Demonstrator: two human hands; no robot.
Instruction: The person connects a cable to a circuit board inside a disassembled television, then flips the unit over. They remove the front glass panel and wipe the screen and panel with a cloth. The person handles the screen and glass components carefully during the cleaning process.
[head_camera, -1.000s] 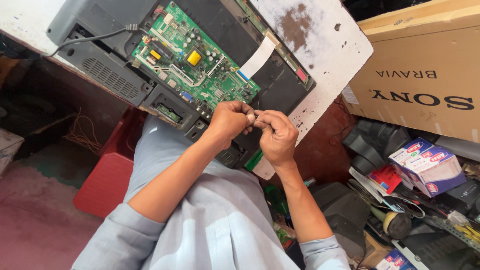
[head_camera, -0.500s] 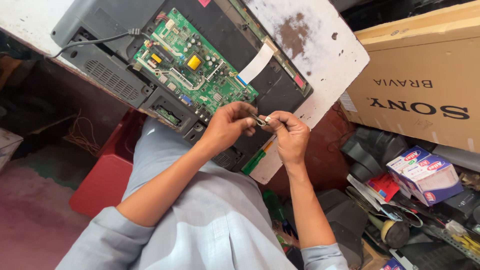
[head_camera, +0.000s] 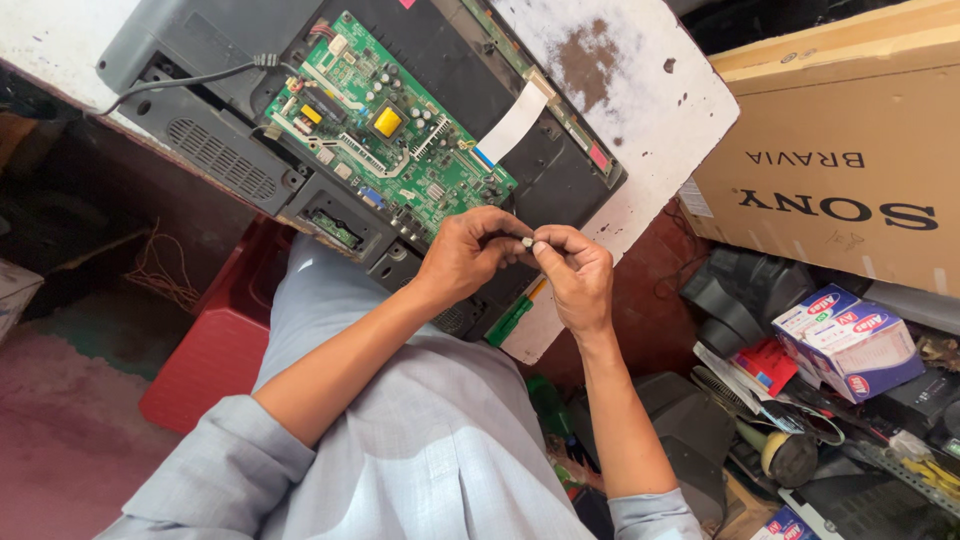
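My left hand (head_camera: 470, 255) and my right hand (head_camera: 575, 275) meet in front of me, fingertips pinched together on a tiny pale metal part (head_camera: 527, 243). Just beyond them lies a green circuit board (head_camera: 385, 130) with a yellow component, mounted in the open back of a black and grey television (head_camera: 250, 130). A white flat ribbon cable (head_camera: 515, 122) runs from the board to the right. What exactly the small part is cannot be made out.
The television rests on a worn white table (head_camera: 650, 110). A large brown cardboard box (head_camera: 850, 170) stands at the right. Below it lie small blue and white cartons (head_camera: 845, 340), black parts and clutter. A red plastic stool (head_camera: 215, 345) is by my left leg.
My hands have shifted slightly right and lower, and the fingertips have closed tighter around the small part. The view has drifted a little.
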